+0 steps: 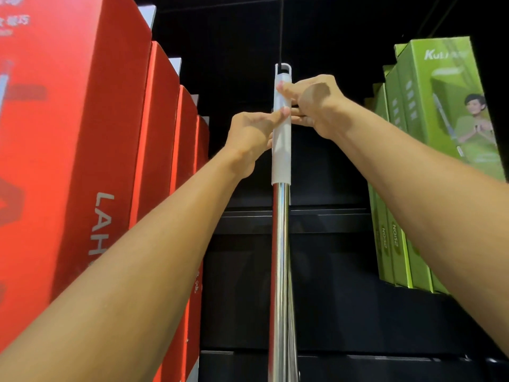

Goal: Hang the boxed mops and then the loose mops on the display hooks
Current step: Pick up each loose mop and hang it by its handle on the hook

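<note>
The mop (pixel 281 244) was found upright, its white grip's loop at the hook (pixel 281 37), pinched between fingers of left hand (pixel 249 139) and right hand (pixel 316 106), the right higher.

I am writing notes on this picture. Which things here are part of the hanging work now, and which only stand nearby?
In the work now:
- mop handle, with its white grip
- black hook in the grip's top loop
- left hand and right hand, both touching the grip

Only nearby:
- red boxes on the left
- green boxes on the right
</note>
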